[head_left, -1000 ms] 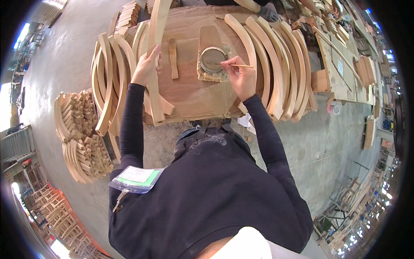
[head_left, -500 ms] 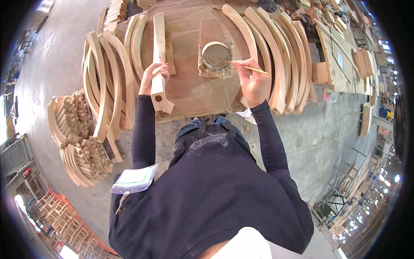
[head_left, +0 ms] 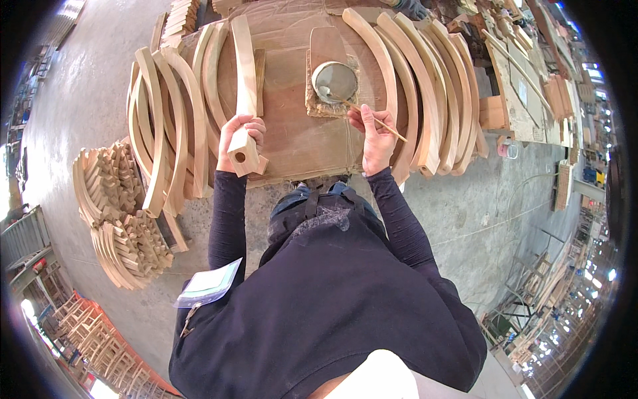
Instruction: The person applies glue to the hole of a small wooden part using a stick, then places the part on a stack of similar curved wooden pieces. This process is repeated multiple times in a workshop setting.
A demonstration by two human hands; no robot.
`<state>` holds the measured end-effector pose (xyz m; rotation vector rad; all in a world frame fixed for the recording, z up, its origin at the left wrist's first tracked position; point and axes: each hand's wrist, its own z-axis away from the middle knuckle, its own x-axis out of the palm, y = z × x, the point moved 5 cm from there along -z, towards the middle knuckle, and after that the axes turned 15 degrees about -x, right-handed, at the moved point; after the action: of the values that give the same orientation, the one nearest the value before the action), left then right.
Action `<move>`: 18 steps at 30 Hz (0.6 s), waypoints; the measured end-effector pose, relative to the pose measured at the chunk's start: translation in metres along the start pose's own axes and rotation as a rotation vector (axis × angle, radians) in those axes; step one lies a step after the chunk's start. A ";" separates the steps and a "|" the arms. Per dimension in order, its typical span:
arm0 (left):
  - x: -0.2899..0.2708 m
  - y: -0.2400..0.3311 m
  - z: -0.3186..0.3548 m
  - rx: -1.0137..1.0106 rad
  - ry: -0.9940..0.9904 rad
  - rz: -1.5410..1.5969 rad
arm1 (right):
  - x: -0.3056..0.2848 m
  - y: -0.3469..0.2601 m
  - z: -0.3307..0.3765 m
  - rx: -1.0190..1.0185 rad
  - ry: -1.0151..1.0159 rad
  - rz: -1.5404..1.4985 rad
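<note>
My left hand (head_left: 242, 136) is wrapped round the near part of a curved wooden piece (head_left: 245, 73), whose square end with a round dark hole points toward me. A small wooden block lies partly under that end. In my right hand (head_left: 376, 136) is a thin wooden stick (head_left: 386, 126), pinched between thumb and fingers. The stick's far tip reaches over the rim of a round can (head_left: 335, 81) with greyish contents. Under the can is a crusty, stained board (head_left: 327, 40).
Several curved wooden pieces lie at the left (head_left: 174, 113) and right (head_left: 432, 86) of the cardboard-covered table (head_left: 286, 143). Stacked wooden parts (head_left: 123, 219) stand on the floor at the left. A workbench (head_left: 525, 86) with wood adjoins at the right. Another person's hand (head_left: 412, 8) shows at the far edge.
My right hand has moved left and nearer to me, bringing the stick's tip over the can. My left hand has shifted slightly nearer, and the wooden piece has tilted.
</note>
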<state>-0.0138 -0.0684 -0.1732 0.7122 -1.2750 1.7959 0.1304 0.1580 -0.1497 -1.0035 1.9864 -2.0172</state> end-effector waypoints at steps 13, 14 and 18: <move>0.046 -0.007 0.001 0.070 0.002 -0.150 | -0.009 -0.006 -0.015 0.349 0.120 -0.119; 0.049 -0.009 0.000 0.077 -0.008 -0.158 | -0.010 -0.007 -0.016 0.348 0.113 -0.124; 0.059 -0.011 -0.007 0.086 -0.019 -0.134 | -0.009 -0.007 -0.018 0.278 0.077 -0.152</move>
<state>-0.0347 -0.0432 -0.1227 0.8441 -1.1399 1.7463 0.1304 0.1786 -0.1449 -1.0540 1.6431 -2.3627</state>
